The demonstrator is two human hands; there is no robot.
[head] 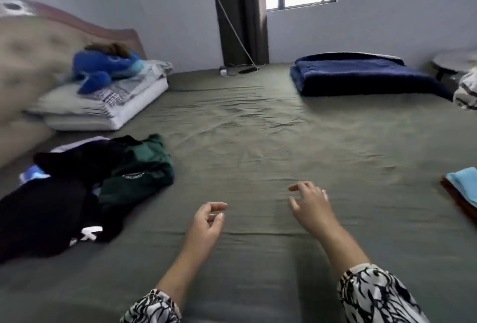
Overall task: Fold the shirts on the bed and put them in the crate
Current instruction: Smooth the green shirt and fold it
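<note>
Both hands hold nothing: my left hand (206, 222) hovers over the bare sheet near the bed's (258, 141) near edge with fingers loosely curled, thumb and forefinger close but pinching nothing; my right hand (309, 206) floats just beside it, fingers relaxed and spread downward. The shirts (85, 188) lie in a loose heap toward the bed's left edge, well apart from both hands, a green one on the side nearest me and dark ones under and behind it. So the pile sits to the left of the grip, and the left hand is plainly the nearer. I judge the next reach goes leftward, taking the green shirt first. The heap's long axis runs roughly from the near-left corner toward the pillows (103, 113). I see no crate; folded cloth (462, 188) shows at the right edge.
</note>
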